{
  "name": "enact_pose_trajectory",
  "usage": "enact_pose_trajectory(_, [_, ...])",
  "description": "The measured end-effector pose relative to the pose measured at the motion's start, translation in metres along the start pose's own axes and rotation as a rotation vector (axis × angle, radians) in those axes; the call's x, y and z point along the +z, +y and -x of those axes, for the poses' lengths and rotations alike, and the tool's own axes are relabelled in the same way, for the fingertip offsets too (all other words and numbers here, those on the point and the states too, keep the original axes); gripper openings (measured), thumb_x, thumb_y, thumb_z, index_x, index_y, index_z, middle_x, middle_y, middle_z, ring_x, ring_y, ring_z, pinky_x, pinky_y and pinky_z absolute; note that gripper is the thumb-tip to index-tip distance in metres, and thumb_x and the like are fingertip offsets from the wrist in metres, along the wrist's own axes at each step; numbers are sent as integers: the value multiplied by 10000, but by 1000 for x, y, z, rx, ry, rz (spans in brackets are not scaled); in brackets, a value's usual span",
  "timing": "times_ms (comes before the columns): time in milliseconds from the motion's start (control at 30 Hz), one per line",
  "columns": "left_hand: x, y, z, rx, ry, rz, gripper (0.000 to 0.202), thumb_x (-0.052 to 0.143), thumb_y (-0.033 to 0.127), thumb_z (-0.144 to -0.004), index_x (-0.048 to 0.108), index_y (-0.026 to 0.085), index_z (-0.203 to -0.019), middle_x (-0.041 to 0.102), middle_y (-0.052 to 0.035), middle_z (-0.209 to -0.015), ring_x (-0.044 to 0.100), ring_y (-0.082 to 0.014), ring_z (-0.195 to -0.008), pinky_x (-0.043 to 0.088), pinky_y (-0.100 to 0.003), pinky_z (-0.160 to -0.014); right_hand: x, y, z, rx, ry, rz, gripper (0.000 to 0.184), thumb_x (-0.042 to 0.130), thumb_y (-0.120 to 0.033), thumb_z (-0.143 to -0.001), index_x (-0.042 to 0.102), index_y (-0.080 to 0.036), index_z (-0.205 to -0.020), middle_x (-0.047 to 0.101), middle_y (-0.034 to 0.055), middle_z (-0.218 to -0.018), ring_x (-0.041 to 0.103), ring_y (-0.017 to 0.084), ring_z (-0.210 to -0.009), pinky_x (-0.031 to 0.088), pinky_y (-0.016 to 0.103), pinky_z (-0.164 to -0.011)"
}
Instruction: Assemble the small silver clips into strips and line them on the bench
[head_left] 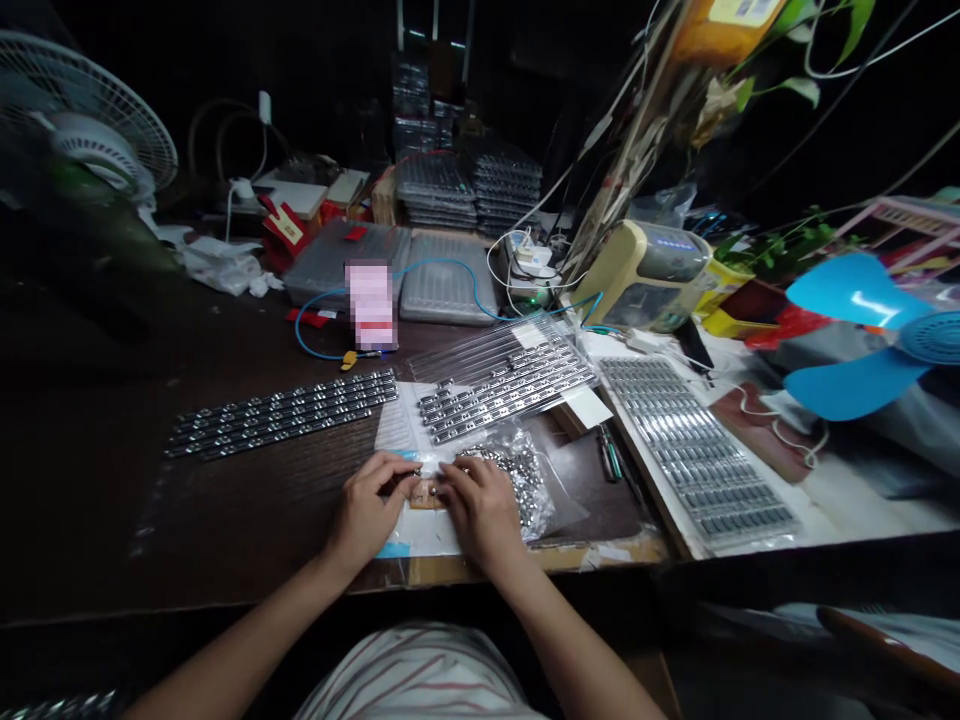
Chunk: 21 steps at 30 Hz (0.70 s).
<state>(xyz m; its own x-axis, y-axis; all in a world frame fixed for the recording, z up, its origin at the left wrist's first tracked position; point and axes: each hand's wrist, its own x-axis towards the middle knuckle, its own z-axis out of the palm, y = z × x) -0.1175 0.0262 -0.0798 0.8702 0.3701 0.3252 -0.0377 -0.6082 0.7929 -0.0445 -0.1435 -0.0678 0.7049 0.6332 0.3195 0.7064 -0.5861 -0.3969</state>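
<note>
My left hand [373,503] and my right hand [480,503] meet near the front edge of the dark desk [247,500], fingers curled in a pinch over a small brownish piece [427,492] on a white sheet. What each finger grips is too small to name. A clear bag of small shiny metal parts [517,475] lies just right of my right hand. Beyond the hands lie a clear tray filled with metal parts [502,385] and rows of the same parts [281,412] to the left.
A long tray of dark parts [694,450] sits at the right. Stacked trays [469,190], grey boxes [446,280], a blue cable [315,325], a white fan [97,130] and a blue fan [877,330] crowd the back and sides. Small pliers [609,455] lie nearby.
</note>
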Motion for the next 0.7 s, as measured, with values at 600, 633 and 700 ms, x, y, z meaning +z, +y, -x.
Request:
enact_pose_trajectory(600, [20, 22, -7, 166, -234, -63, 154, 566, 227, -861, 696, 224, -944, 635, -42, -869, 590, -170, -838, 473, -299, -768, 2, 32, 9, 70, 152, 3, 150, 485, -240, -939, 586, -203, -834, 625, 38, -819, 543, 183, -776, 400, 290, -714])
enact_pose_trajectory(633, [21, 22, -6, 177, -238, -76, 152, 568, 227, -861, 694, 228, -946, 633, -43, -867, 586, -172, -837, 471, -300, -766, 1, 32, 10, 78, 168, 2, 155, 470, -238, -944, 579, -201, -841, 625, 39, -815, 541, 185, -773, 397, 293, -709])
enact_pose_trajectory(700, [23, 20, -3, 190, -240, -93, 149, 571, 219, -860, 690, 228, -950, 631, -43, -864, 582, -174, -838, 468, -298, -758, 0, 33, 11, 85, 191, -3, 169, 444, -236, -952, 572, -199, -848, 621, 41, -800, 534, 187, -762, 392, 295, -694])
